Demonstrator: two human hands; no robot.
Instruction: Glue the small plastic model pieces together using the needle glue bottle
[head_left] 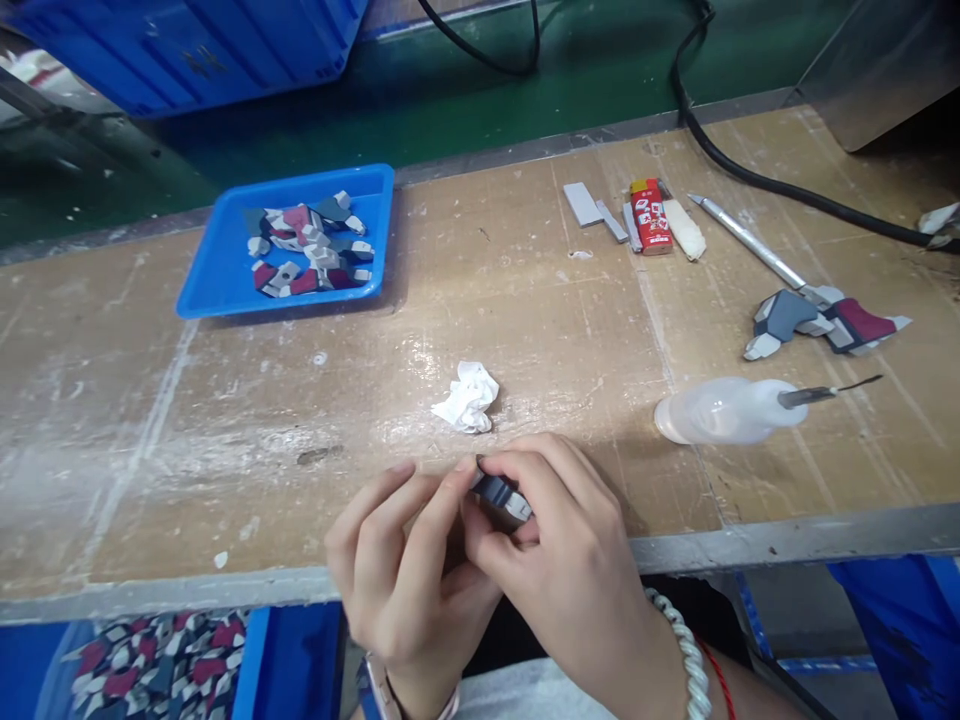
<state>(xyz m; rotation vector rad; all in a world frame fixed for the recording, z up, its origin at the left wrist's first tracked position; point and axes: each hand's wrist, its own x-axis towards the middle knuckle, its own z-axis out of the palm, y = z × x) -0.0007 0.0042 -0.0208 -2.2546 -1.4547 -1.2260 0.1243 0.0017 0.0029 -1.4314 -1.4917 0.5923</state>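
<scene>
Near the table's front edge, my left hand [416, 550] and my right hand [559, 540] meet around a small dark grey and white plastic piece [499, 493]. Fingertips of both hands pinch it, and part of it is hidden behind them. Just beyond my fingers lies a crumpled white tissue [471, 397]. Right of my right hand, a translucent squeeze bottle [712, 410] with a thin metal nozzle rests on the tabletop. Behind the bottle are similar pieces in grey, white and maroon [825, 322], touching the end of a silver craft knife [750, 240].
A shallow blue tray [196, 285] holding several coloured pieces sits at the back left. A red lighter [651, 218] lies among small grey blocks [582, 204] at the back. A black cable [780, 188] crosses the right rear. Below the front edge, a bin [253, 660] holds many pieces.
</scene>
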